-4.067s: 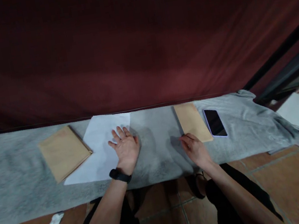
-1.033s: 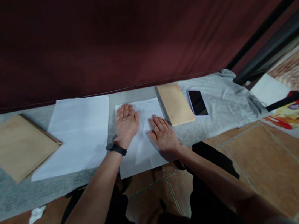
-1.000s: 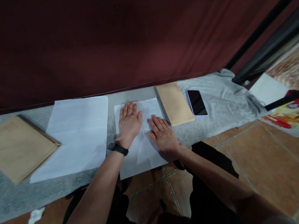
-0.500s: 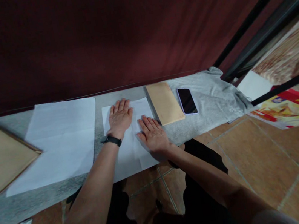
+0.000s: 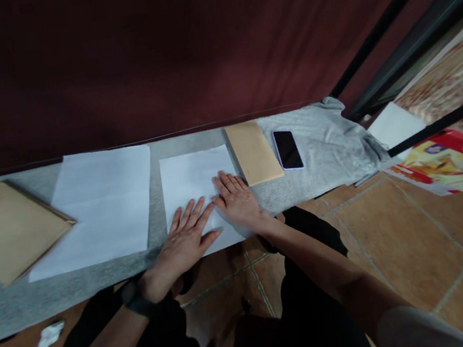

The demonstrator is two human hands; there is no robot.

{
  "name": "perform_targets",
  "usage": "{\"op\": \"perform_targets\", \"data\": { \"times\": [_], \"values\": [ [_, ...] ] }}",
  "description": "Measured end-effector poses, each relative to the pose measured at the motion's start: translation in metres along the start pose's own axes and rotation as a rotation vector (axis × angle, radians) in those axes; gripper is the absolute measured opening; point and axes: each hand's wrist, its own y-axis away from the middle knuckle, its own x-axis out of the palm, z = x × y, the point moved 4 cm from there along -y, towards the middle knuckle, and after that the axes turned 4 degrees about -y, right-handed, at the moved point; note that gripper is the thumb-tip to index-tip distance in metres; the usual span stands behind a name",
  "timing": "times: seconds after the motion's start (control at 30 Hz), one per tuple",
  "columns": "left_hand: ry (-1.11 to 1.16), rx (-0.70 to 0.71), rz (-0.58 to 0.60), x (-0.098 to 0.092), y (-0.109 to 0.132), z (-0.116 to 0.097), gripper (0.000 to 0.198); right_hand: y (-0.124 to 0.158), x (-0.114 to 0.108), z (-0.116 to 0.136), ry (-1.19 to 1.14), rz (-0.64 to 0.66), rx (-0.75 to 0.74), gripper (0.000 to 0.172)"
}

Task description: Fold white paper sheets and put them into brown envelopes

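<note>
A sheet of white paper (image 5: 191,174) lies on the grey cloth (image 5: 319,141) in front of me, its near end reaching the cloth's front edge. My left hand (image 5: 186,234) rests on the near left part of the sheet, palm down, fingers spread. My right hand (image 5: 236,199) lies flat on the sheet's right side, its fingertips pointing away from me. The two hands almost meet in the middle. Close to the right edge of the paper is a tan envelope (image 5: 254,152).
Right of the envelope lies a phone (image 5: 288,150). On the left, a stack of brown envelopes (image 5: 10,228) overlaps a larger white sheet (image 5: 104,206). A dark red panel (image 5: 150,57) rises behind. A colourful printed box (image 5: 451,160) stands at right, beside a black bar (image 5: 449,120).
My left hand has slid from the far part of the paper toward me, uncovering its upper left. The right hand stays nearly in place on the sheet.
</note>
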Motion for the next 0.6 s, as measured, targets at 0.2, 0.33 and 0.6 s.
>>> {"op": "perform_targets", "data": {
  "times": [0.2,0.33,0.6],
  "values": [
    [-0.084,0.045,0.025,-0.006,0.027,-0.012,0.087,0.0,0.0,0.001,-0.025,0.006,0.024,0.061],
    [-0.089,0.032,0.032,-0.014,0.038,-0.01,0.071,0.0,-0.002,-0.001,-0.047,0.027,0.011,0.061],
    [0.183,0.057,-0.018,-0.038,0.054,0.023,0.05,0.012,-0.023,-0.026,-0.25,0.143,-0.224,0.048]
  ]
}}
